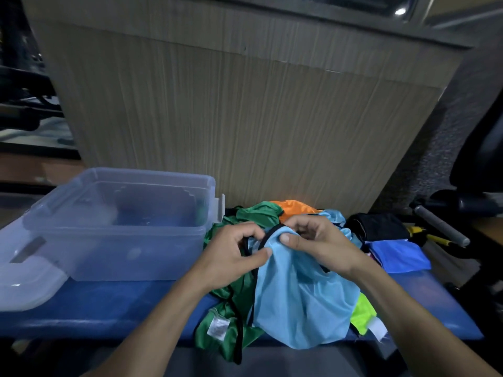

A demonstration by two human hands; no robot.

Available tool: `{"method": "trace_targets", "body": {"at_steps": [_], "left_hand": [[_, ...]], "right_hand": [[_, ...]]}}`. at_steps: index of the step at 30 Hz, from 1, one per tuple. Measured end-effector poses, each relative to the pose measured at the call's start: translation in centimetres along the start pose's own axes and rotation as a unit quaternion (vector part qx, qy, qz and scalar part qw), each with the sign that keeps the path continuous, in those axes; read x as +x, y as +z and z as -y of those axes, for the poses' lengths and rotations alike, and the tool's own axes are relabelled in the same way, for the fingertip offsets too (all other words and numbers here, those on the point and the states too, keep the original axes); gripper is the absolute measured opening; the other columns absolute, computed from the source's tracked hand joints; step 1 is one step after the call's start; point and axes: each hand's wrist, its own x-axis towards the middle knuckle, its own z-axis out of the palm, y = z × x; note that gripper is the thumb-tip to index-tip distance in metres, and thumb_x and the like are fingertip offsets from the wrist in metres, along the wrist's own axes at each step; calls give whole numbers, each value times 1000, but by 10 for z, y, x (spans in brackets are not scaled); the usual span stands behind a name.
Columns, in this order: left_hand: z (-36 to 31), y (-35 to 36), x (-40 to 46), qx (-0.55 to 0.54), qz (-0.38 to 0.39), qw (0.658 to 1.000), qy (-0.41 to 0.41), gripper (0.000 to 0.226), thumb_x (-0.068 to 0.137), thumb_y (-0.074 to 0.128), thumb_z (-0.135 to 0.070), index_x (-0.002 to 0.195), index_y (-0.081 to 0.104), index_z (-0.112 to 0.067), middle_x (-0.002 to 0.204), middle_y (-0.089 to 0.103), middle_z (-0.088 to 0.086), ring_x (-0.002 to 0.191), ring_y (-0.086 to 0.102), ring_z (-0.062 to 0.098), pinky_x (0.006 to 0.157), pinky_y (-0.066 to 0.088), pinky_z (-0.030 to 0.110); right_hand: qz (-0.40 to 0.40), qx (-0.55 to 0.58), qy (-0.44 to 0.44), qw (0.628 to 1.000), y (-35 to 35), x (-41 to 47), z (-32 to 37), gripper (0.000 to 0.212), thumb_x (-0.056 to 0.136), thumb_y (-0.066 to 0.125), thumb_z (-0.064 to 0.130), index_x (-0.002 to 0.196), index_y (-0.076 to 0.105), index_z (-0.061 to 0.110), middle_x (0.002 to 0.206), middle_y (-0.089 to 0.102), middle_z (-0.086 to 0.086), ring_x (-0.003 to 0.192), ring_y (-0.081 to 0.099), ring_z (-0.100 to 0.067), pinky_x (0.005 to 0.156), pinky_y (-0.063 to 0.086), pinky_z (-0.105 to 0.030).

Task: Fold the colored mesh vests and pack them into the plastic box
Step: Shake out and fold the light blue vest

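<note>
both hands' fingers (268,253) pinch the light blue vest (302,295) at its black-trimmed collar; it hangs below them over the surface (109,303). better to spread it flat before folding; plastic box (122,240) waits left.

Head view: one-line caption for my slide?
Both hands, left hand and right hand, pinch a light blue vest beside the open plastic box.

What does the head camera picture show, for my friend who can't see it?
Two hands, left hand and right hand, pinch the black-trimmed edge of a light blue mesh vest over a pile of colored vests on a blue table. A clear plastic box stands open to the left.
</note>
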Motion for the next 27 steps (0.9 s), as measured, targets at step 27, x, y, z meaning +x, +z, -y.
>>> {"method": "trace_targets", "body": {"at_steps": [27], "left_hand": [[-268,-60,74,67,162,980,94,31,105,54,-19,135,50,-11,92,75,-3,95,71,9,84,52,22]], "right_hand": [[-142,-75,-231,959,-8,-33,214,20,78,85,8,86,67,7,104,70,-9,104,69,-19,96,55,-46]]}}
